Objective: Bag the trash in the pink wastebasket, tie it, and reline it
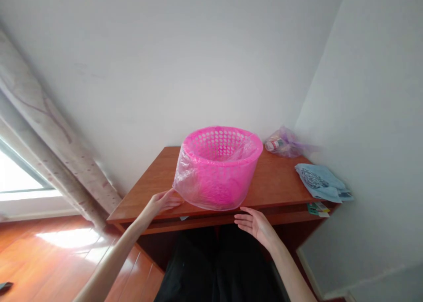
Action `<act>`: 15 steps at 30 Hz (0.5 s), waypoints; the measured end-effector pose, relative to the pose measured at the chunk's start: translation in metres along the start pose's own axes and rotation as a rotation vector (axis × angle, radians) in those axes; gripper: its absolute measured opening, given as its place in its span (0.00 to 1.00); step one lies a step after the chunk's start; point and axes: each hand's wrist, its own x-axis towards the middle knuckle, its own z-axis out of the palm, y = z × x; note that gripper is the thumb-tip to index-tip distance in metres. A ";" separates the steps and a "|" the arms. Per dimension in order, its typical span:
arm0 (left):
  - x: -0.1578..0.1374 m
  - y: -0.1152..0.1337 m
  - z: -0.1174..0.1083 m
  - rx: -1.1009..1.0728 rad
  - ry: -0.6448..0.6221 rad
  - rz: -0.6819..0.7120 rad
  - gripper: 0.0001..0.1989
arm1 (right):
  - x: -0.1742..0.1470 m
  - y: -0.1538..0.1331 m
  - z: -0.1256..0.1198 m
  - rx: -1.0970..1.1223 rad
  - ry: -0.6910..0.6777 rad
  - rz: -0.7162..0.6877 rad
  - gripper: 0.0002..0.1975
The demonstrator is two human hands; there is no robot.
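Note:
A pink perforated plastic basket (220, 180) stands on the brown desk, with a clear plastic bag (187, 174) lining it and folded down over its rim. The bag's loose edge hangs around the basket's outside and sticks out to a point at the lower left. At that point my left hand (163, 202) pinches the bag's edge with thumb and finger, the other fingers stretched beneath. My right hand (256, 225) is open just below the basket's front right, fingers spread near the bag's bottom edge and the desk's front.
On the brown desk (148, 178), a purple-tinted bag (287, 143) with a bottle-like item lies at the back right. A folded light-blue cloth (320, 180) rests at the right edge. Small packets (318, 209) sit in the shelf slot below. Walls close off the back and right; a curtain (49, 130) hangs left.

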 end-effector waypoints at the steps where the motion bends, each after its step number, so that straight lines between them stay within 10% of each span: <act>1: 0.000 -0.006 0.010 -0.099 -0.054 -0.021 0.16 | 0.005 0.004 0.007 0.038 0.009 0.012 0.20; 5: 0.007 -0.010 0.041 -0.522 -0.043 -0.041 0.04 | 0.021 0.015 0.028 0.287 0.041 -0.008 0.15; 15: -0.008 -0.011 0.058 -1.151 -0.110 -0.005 0.09 | 0.031 -0.002 0.012 0.838 -0.022 -0.159 0.04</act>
